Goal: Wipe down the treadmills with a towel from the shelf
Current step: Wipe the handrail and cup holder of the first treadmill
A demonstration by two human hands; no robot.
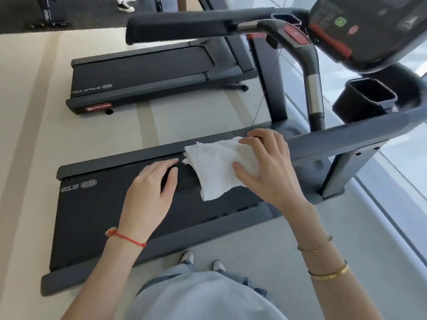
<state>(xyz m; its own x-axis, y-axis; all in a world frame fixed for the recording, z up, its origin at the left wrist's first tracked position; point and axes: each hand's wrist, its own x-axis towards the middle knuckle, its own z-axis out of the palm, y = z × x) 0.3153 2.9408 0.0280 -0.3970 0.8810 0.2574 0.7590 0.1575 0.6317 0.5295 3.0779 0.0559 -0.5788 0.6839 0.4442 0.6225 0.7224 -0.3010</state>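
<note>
Room: I see a pale floor with lighter stripes, and a glass wall running along the right side.

Two treadmills, side by side. Near treadmill: dark belt, grey side rails, lying across my view straight ahead. Far treadmill: beyond it, same build, a red label at its left end.

Near treadmill's upper parts: handrail crossing at right; console at top right, blurred, with a green and a red button; open black cup holder below the console. A second padded handrail spans the top of the view.

Towel: white, folded, hanging from the right hand above the belt, near the far side rail.

Right hand: thumb and fingers curled over the towel's right edge, gripping it. Gold bracelets on that wrist.

Left hand: fingers straight and relaxed, holding nothing, fingertips just beside the towel's left edge; contact with it I cannot tell. Red string on that wrist.

Near edge: light shirt, jeans, pale shoes standing beside the near rail. Top left, far off: another person's sneakers on dark flooring.
</note>
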